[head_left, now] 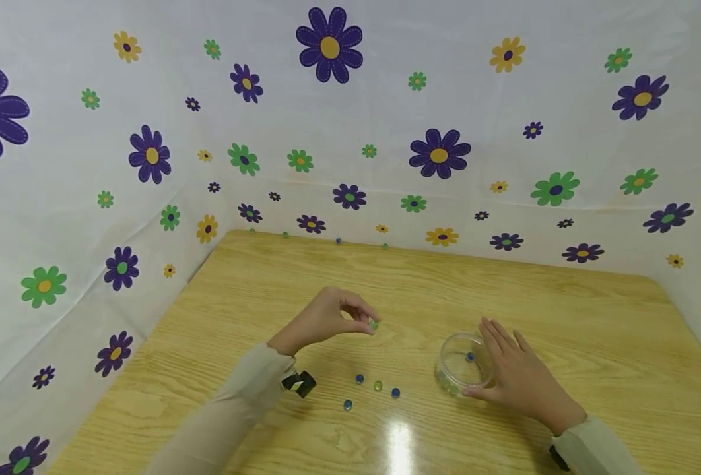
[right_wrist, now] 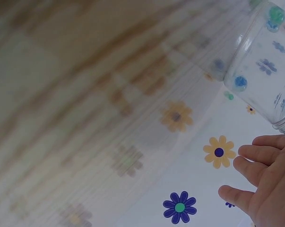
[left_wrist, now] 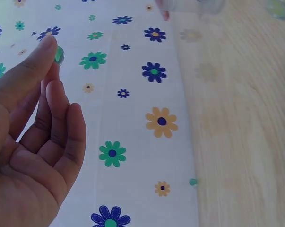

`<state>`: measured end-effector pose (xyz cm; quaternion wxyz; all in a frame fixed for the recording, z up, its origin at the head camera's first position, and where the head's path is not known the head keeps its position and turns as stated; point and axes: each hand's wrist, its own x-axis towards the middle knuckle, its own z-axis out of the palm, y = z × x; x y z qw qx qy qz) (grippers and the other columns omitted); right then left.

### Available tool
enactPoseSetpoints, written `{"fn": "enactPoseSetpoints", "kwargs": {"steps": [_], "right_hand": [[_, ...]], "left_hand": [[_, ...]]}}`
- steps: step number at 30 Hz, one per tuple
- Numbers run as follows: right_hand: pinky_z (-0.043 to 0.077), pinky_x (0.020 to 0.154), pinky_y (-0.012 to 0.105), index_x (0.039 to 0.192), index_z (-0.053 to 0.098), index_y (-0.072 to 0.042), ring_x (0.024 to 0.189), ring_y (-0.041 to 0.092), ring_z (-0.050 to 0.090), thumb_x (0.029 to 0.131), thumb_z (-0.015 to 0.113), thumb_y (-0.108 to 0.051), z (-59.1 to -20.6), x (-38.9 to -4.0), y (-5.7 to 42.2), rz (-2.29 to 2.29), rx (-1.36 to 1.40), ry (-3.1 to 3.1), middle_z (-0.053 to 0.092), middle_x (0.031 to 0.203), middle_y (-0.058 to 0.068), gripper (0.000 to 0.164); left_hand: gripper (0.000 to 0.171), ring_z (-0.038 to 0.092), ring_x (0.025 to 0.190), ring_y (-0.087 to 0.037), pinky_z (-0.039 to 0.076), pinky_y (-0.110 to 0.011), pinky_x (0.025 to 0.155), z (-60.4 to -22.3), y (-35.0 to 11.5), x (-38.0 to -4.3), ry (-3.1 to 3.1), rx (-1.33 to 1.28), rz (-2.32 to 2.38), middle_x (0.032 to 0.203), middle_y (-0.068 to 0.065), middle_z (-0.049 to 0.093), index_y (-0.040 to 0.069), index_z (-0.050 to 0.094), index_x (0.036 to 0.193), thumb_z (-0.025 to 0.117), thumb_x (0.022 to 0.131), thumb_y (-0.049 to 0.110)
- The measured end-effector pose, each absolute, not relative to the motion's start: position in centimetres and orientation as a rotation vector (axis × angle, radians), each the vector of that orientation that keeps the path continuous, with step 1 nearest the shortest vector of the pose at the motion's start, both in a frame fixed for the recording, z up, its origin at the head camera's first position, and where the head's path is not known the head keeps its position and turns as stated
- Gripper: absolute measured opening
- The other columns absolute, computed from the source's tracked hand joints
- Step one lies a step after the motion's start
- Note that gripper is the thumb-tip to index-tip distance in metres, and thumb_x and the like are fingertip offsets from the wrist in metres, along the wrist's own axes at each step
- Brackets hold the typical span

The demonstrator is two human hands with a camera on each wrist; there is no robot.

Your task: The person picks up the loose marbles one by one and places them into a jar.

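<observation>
My left hand point(head_left: 334, 318) is raised over the middle of the table and pinches a green marble point(head_left: 374, 324) between thumb and fingertips. In the left wrist view the same marble point(left_wrist: 59, 55) pokes out beyond the thumb tip. A round clear jar point(head_left: 441, 361) stands on the table with its mouth up, holding a blue marble point(head_left: 470, 357) and several greenish ones at the near side. Against the jar's right side lies my right hand point(head_left: 513, 373), its fingers straight and its thumb by the near wall. The right wrist view shows fingers point(right_wrist: 263, 156) close to the jar's mouth end.
Between the hands lie a yellow-green marble point(head_left: 377, 385) and blue marbles point(head_left: 359, 379) on the wooden table point(head_left: 255, 284). Several more marbles, one of them blue point(head_left: 338, 241), sit along the back edge. A flower-patterned white cloth point(head_left: 374, 105) walls the back and sides.
</observation>
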<state>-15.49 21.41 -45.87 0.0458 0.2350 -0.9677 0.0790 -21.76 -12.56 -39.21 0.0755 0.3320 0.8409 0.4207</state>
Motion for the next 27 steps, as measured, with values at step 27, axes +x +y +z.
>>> {"fn": "enactPoseSetpoints", "kwargs": {"steps": [27], "right_hand": [[0.026,0.107,0.063,0.143,0.027,0.008,0.138,0.041,0.030,0.070,0.063,-0.072,-45.8,-15.5,21.5,0.249,0.709,-2.974,0.028,0.150,0.025,0.114]], "left_hand": [[0.016,0.062,0.071,-0.004,0.053,-0.020,0.074,-36.9,-4.1,-23.6,2.388,1.060,1.386,0.081,-0.005,0.071,0.009,0.074,0.096,0.074,0.081,0.015]]}}
